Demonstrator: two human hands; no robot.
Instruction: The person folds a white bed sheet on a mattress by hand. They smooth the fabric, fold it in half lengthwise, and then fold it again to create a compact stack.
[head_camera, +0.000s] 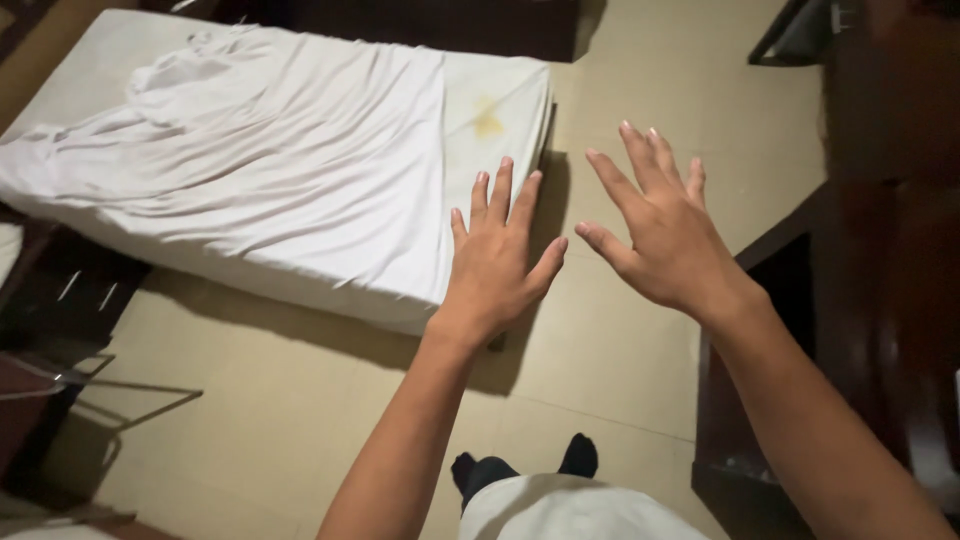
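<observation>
**Empty hands over a loose sheet**

We held both hands out flat with the fingers spread apart, gripping nothing. Our left hand (500, 255) hovered over the near corner of the bed (500, 105), and our right hand (665, 225) hung beside it over the bare tiled floor (620, 350), well clear of the mattress edge. The white sheet (270, 160) lay rumpled across most of the bed, bunched toward the far end, with a yellowish stain (487, 120) showing on the uncovered strip near the corner.

We judged the risks as follows. A one-handed grab at the corner could have dragged the sheet askew, since only the left hand was over the bed. The dark wooden furniture (880, 250) stood close on the right, so a wide sweep of that arm might have knocked against it. Our socked feet (525, 465) on smooth tile could have slipped during a lean forward.
</observation>
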